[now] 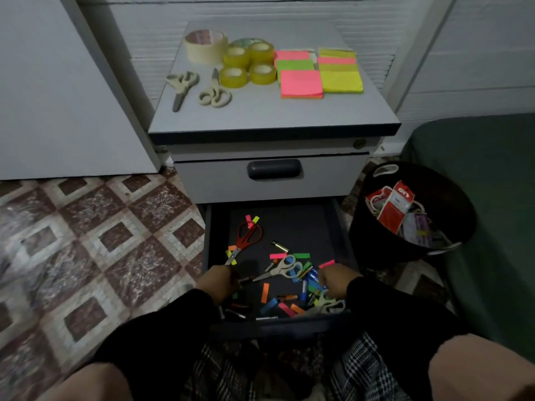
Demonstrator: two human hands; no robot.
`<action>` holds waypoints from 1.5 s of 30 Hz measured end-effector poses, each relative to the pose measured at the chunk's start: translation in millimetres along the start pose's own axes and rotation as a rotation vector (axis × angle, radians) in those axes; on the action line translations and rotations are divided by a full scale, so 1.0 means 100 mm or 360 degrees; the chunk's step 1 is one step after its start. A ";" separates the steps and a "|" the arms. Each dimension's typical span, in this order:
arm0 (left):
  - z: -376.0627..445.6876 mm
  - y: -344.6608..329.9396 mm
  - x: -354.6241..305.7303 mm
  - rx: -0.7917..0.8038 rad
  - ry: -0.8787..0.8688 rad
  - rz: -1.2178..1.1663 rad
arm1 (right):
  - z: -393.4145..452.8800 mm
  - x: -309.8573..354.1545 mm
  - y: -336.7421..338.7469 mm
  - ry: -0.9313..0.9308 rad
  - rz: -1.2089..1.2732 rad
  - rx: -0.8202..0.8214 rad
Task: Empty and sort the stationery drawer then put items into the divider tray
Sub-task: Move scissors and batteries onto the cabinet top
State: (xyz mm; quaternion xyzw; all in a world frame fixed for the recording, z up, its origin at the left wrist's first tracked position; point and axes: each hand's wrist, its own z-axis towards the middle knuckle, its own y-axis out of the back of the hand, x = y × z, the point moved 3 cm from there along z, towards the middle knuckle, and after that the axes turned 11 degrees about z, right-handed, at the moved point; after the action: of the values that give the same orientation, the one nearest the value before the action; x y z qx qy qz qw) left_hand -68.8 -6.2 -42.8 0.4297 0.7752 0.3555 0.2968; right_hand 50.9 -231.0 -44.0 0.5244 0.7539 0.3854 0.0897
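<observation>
The bottom drawer [341, 227] stands pulled out. It holds red-handled scissors [249, 233], grey and blue scissors [285, 267], a third grey pair [330, 303], several coloured sticky flags [265, 292] and small batteries [311, 280]. My left hand [218, 280] is inside at the front left, its fingers curled round the blade tip of the red scissors. My right hand [335, 277] reaches in at the front right, fingers bent down onto the blue batteries; its grasp is hidden. No divider tray is in view.
On the cabinet top [275, 114] lie two grey scissors [182, 85], several tape rolls [249, 63] and stacks of neon sticky notes [318, 73]. A black bin [373, 235] with packaging stands to the right. The upper drawer [208, 180] is closed. Patterned tiles cover the floor on the left.
</observation>
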 end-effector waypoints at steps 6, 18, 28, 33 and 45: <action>0.17 -0.23 -0.24 0.0098 -0.0175 0.0156 | 0.15 -0.07 -0.15 -0.0046 -0.0096 0.0086; 0.37 -0.41 -0.44 -0.0073 -0.0355 0.0527 | 0.32 -0.13 -0.30 -0.0132 -0.0147 0.0096; 0.48 -0.43 -0.52 -0.0200 -0.0277 0.0642 | 0.41 -0.16 -0.27 -0.0124 -0.0162 -0.0045; 0.47 -0.45 -0.53 -0.0130 -0.0175 0.0492 | 0.41 -0.17 -0.28 -0.0138 -0.0161 -0.0032; 0.19 -0.24 -0.38 0.0660 0.0038 -0.0281 | 0.14 -0.03 -0.04 -0.0168 -0.0188 -0.0031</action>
State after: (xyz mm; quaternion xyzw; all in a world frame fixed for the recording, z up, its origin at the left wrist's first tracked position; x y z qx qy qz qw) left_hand -47.8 -43.4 -67.2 0.4077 0.8697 0.1662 0.2230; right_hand 56.6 -227.5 -56.8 0.4977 0.7740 0.3586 0.1568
